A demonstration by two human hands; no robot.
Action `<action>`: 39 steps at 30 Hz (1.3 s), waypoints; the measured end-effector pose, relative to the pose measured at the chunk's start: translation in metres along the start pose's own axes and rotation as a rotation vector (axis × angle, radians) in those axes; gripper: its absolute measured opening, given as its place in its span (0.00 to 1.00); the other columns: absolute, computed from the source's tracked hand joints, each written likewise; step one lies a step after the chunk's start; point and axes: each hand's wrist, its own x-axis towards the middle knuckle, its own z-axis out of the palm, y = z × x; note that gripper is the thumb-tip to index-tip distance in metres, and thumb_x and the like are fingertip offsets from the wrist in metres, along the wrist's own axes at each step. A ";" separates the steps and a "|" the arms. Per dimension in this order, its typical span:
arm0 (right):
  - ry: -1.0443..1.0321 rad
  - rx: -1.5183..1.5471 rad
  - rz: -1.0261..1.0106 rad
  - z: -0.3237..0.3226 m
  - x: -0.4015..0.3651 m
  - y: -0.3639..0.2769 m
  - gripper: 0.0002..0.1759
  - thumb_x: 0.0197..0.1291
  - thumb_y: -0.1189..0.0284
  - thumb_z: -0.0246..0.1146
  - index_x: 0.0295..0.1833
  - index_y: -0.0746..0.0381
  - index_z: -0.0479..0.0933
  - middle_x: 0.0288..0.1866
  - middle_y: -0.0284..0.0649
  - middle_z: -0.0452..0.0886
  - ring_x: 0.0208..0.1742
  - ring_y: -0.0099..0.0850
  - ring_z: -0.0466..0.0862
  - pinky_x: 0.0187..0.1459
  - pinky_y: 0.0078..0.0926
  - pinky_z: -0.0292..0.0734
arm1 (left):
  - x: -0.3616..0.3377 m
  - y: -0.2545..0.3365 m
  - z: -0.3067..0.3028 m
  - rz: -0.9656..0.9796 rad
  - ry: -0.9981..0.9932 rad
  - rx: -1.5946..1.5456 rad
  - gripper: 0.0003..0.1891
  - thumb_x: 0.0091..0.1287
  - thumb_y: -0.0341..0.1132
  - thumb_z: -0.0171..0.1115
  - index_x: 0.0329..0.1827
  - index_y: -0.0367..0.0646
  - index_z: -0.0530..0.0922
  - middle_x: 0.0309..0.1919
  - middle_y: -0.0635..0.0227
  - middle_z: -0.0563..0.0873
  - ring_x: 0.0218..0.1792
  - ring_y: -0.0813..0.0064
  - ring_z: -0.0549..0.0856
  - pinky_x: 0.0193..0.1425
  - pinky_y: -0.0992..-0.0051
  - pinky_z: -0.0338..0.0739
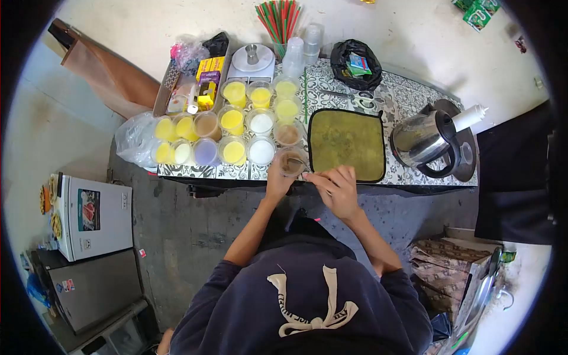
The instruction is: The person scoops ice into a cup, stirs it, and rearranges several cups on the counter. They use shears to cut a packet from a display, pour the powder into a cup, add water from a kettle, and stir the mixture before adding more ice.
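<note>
At the table's front edge, my left hand (277,182) is wrapped round a clear plastic cup (291,162) with brown contents. My right hand (336,188) pinches the handle of a spoon (300,168), whose far end is inside that cup. Right behind stands another cup of brown contents (289,134). To the left are two cups of white contents (261,152), a purple one (206,152) and several yellow ones (232,151). An olive cloth pad with black edging (347,145) lies just right of the held cup.
An electric kettle (421,141) stands at the right on its base. Behind are a black plastic bag (356,64) with packets, scissors (362,99), stacked clear cups (294,56), straws (278,23) and a scale (253,60). A box of packages (189,86) sits at the left.
</note>
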 end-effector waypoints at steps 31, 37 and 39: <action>0.873 1.078 1.071 -0.007 -0.069 0.034 0.21 0.69 0.74 0.49 0.64 0.71 0.63 0.60 0.45 0.71 0.61 0.32 0.74 0.64 0.26 0.68 | -0.067 0.042 -0.073 -0.154 -0.251 0.184 0.25 0.60 0.28 0.62 0.62 0.36 0.69 0.52 0.55 0.81 0.54 0.65 0.80 0.60 0.73 0.70; 0.709 0.792 0.908 -0.004 -0.079 0.054 0.19 0.70 0.75 0.46 0.64 0.70 0.65 0.65 0.44 0.67 0.63 0.33 0.72 0.65 0.26 0.64 | -0.051 0.050 -0.067 -0.126 -0.516 0.168 0.10 0.62 0.30 0.62 0.46 0.41 0.82 0.35 0.63 0.87 0.39 0.71 0.85 0.45 0.76 0.77; 0.628 0.638 0.823 -0.004 -0.077 0.061 0.19 0.70 0.76 0.45 0.64 0.68 0.66 0.66 0.46 0.66 0.64 0.34 0.71 0.65 0.28 0.64 | -0.044 0.049 -0.056 -0.077 -0.580 0.140 0.09 0.61 0.32 0.63 0.43 0.42 0.83 0.33 0.64 0.87 0.37 0.71 0.85 0.41 0.77 0.77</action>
